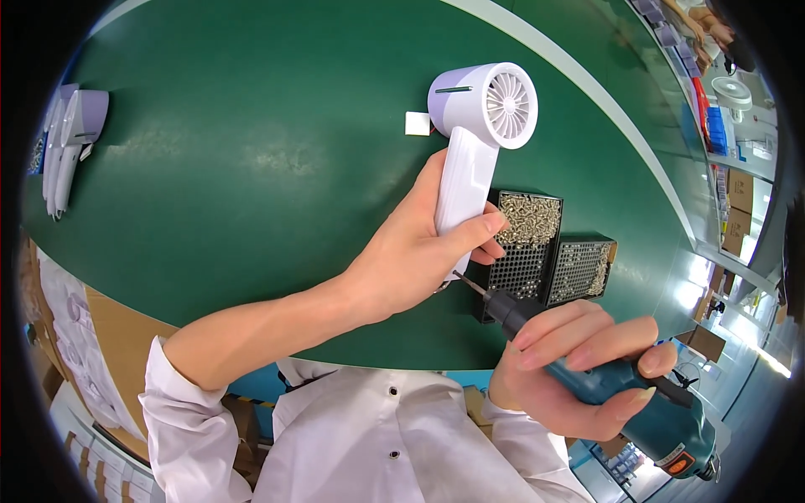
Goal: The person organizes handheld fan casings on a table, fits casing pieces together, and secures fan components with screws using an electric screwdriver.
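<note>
My left hand [402, 243] is wrapped round the white handle of a handheld fan [466, 180], whose lilac-and-white round head points away from me. In my right hand [583, 365] is a teal electric screwdriver [641, 402] with a black nose. Its thin bit reaches the lower end of the fan's handle; whether it sits in a screw I cannot make out. Beside the handle stand two black screw trays with many holes: the nearer tray [527, 251] is heaped with small brass-coloured screws, and the other tray [580, 264] has some at its right side.
A small white square piece [417, 124] lies by the fan head on the green table [251, 201]. More fan bodies [74, 138] are grouped at the far left. White parts in a carton [80, 344] stand below the table's left edge. Another person's arm shows at the upper right.
</note>
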Available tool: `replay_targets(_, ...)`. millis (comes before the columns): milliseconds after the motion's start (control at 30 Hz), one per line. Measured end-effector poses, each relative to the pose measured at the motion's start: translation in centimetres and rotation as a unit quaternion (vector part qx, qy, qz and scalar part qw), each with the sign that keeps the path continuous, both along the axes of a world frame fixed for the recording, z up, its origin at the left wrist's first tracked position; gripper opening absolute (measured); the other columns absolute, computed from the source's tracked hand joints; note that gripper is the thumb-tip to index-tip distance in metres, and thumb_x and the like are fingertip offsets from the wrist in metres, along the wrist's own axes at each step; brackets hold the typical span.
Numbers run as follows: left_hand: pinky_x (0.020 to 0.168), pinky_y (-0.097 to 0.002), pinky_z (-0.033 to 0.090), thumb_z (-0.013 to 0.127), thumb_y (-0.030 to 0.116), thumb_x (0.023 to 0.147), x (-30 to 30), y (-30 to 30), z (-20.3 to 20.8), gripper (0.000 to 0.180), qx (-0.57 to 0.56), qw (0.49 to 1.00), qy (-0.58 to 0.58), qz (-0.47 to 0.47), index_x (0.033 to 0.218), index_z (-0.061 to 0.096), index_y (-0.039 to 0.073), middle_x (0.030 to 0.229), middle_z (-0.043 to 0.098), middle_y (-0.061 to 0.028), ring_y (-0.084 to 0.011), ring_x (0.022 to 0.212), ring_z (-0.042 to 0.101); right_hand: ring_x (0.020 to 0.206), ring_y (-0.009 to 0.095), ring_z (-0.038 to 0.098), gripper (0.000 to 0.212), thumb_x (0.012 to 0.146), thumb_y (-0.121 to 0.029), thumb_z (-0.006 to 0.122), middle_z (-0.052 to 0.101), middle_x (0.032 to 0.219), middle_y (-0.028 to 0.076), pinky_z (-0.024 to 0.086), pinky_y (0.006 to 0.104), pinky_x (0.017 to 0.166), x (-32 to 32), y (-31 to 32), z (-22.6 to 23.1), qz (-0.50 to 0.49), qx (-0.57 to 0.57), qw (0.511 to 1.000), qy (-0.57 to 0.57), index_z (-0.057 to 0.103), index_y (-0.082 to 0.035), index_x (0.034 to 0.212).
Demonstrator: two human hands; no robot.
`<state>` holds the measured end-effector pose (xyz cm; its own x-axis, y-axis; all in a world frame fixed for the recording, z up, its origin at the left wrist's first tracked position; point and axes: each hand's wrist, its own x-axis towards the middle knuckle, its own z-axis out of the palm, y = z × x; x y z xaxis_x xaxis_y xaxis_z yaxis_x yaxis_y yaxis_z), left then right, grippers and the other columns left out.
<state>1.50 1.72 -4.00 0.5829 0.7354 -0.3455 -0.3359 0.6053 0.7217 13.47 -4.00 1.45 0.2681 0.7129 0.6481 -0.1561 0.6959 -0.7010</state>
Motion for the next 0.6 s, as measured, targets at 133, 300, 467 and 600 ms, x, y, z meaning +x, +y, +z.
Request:
replay_targets(133,0.078,-0.0318,0.053,0.058,0.019,0.094,-0.1,0.2,-0.1,0.051,-0.009,1.0,0.01,-0.001,0.132,0.028,0.003,0.102,0.059,-0.0103,-0.0145,0.084,0.062,0.042,0.026,0.054,0.032,0.094,-0.026,0.049,0.049,0.077,0.016,0.05,0.0355,0.035,-0.2,0.3,-0.2,-0.002,0.0,1.0,-0.01,0.029,-0.004,0.104)
replay_targets(300,0.077,-0.0315,0.054,0.057,0.019,0.094,0.0,0.4,0.5,0.051,0.001,1.0,0.001,0.0,0.133,0.028,0.004,0.102,0.059,-0.0102,-0.0147,0.084,0.062,0.043,0.026,0.055,0.03,0.092,-0.023,0.052,0.049,0.073,0.015,0.051,0.0363,0.036,-0.2,0.4,0.1,0.011,-0.024,1.0,0.005,0.029,-0.005,0.101)
replay_targets(467,0.076,-0.0316,0.054,0.058,0.018,0.093,-0.2,0.0,0.3,0.054,-0.02,1.0,0.005,-0.003,0.135,0.028,0.004,0.103,0.059,-0.0103,-0.0143,0.084,0.062,0.043,0.027,0.055,0.031,0.091,-0.022,0.053,0.049,0.073,0.015,0.051,0.0364,0.036,0.1,0.0,0.0,0.033,-0.001,0.999,0.003,0.029,-0.004,0.101)
replay_targets(600,0.072,-0.0302,0.054,0.061,0.016,0.091,-0.4,0.1,0.8,0.058,-0.017,1.0,0.022,0.008,0.137,0.027,0.003,0.102,0.06,-0.0103,-0.0138,0.08,0.062,0.041,0.028,0.052,0.039,0.094,-0.033,0.05,0.047,0.073,0.014,0.05,0.0358,0.034,0.7,-0.8,1.9,-0.01,0.11,0.994,0.026,0.032,-0.001,0.107)
